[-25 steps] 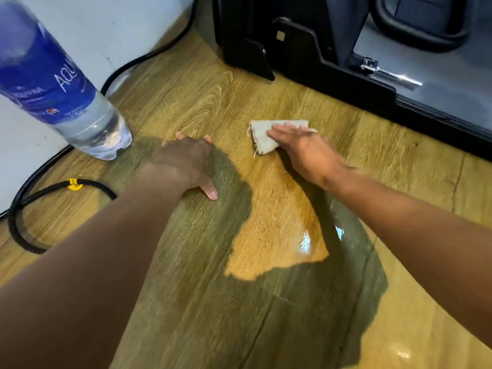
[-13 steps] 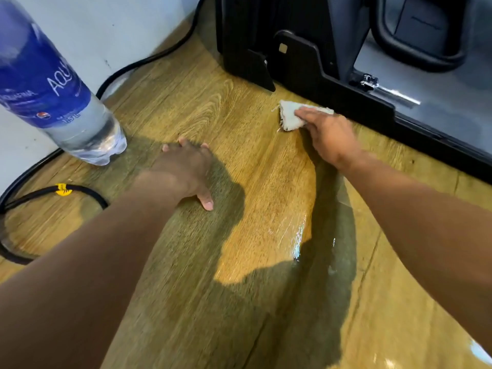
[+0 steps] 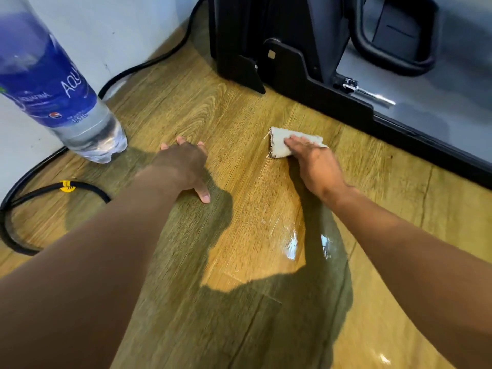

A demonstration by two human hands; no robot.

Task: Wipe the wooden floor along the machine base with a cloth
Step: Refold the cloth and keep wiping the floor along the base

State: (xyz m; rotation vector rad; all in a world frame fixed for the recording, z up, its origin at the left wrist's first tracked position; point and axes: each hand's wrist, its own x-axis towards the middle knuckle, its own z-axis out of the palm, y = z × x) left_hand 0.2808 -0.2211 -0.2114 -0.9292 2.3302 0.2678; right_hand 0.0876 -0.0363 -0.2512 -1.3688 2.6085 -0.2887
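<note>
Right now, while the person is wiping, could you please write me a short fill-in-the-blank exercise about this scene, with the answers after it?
1. The right hand presses the cloth onto the wooden floor near the ____ machine base.
2. The left hand rests on the floor beside the water bottle, whose label is ____.
3. The cable near the wall carries a ____ tag.
Missing words: black; blue; yellow.
</note>
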